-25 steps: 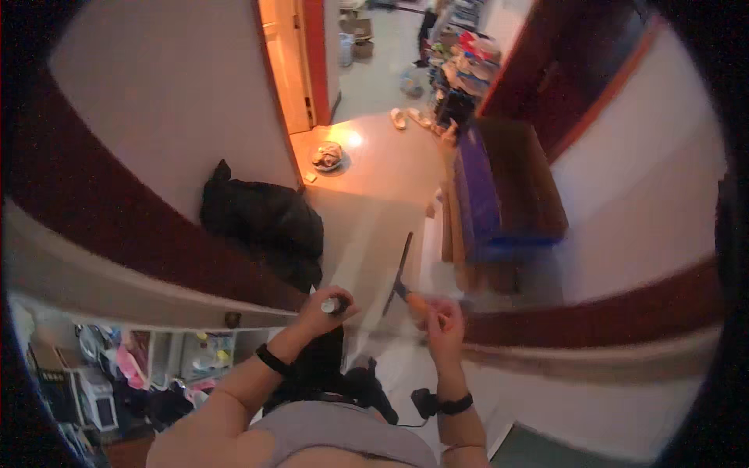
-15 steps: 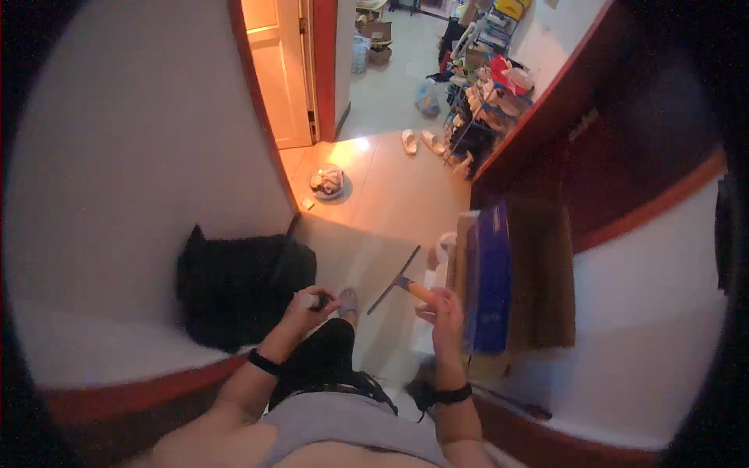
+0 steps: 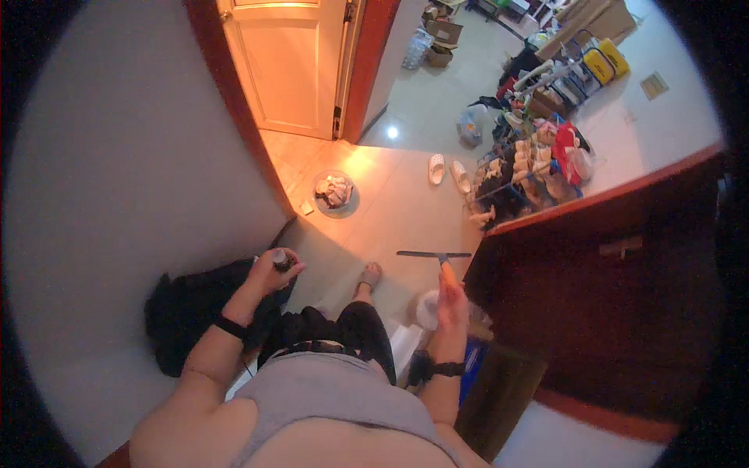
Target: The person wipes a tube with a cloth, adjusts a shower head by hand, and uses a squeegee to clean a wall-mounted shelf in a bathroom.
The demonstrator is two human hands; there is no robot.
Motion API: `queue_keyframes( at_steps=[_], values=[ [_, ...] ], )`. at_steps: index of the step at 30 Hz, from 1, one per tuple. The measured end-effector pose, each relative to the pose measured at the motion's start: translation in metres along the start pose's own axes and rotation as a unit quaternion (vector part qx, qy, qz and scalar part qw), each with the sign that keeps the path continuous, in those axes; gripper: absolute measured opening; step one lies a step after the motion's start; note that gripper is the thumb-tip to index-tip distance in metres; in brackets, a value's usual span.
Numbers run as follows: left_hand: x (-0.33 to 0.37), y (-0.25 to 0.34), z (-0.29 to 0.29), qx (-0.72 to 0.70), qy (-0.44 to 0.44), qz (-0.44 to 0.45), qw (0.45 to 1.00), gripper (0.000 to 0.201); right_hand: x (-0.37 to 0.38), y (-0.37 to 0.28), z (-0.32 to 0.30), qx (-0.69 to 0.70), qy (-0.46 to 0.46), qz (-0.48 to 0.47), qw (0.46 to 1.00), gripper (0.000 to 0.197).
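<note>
My right hand (image 3: 452, 310) is wrapped round the orange handle of a squeegee (image 3: 448, 271). The squeegee's dark blade points away from me and lies roughly crosswise above the tiled floor. On the left, the fingers of my left hand (image 3: 270, 273) curl round a small dark object with a pale end (image 3: 281, 259); its kind is too small to make out. That hand is held in front of a large black bag (image 3: 183, 316) by the wall. My foot in a sandal (image 3: 368, 278) is forward on the floor between my two hands.
A round bin (image 3: 334, 193) with crumpled stuff stands by the lit doorway with a white door (image 3: 285, 66). Pale clogs (image 3: 437, 169) lie beside a packed shoe rack (image 3: 530, 168). A cardboard box (image 3: 499, 390) and a dark red door (image 3: 601, 312) are at right.
The view has shifted forward past the box. The squeegee has turned from slanting to nearly crosswise. My left hand has moved left and up, still closed.
</note>
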State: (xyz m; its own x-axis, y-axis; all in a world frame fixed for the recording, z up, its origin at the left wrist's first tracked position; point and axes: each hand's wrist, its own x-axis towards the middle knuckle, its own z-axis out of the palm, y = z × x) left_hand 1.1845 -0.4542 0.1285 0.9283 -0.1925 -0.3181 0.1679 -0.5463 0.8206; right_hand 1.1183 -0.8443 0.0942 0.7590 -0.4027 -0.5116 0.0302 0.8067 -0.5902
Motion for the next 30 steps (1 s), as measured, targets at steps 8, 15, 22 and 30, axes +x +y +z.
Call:
queue_keyframes(
  at_steps=[8,15,22,30],
  values=[
    [0.111,0.049,-0.005,-0.03,0.082,-0.164,0.983,0.021,0.228,-0.065,0.094,-0.077,-0.028,0.118,0.99,0.034],
    [0.187,0.038,0.007,0.12,0.24,-0.058,0.962,0.021,0.392,-0.083,0.244,-0.247,-0.119,0.27,0.923,0.024],
    [0.284,0.074,-0.018,-0.069,0.278,-0.24,0.928,0.027,0.498,-0.075,0.349,-0.377,-0.147,0.365,0.838,0.026],
    [0.324,0.096,0.021,-0.011,0.479,-0.243,0.843,0.02,0.574,0.008,0.431,-0.584,-0.253,0.417,0.649,0.05]
  ],
)
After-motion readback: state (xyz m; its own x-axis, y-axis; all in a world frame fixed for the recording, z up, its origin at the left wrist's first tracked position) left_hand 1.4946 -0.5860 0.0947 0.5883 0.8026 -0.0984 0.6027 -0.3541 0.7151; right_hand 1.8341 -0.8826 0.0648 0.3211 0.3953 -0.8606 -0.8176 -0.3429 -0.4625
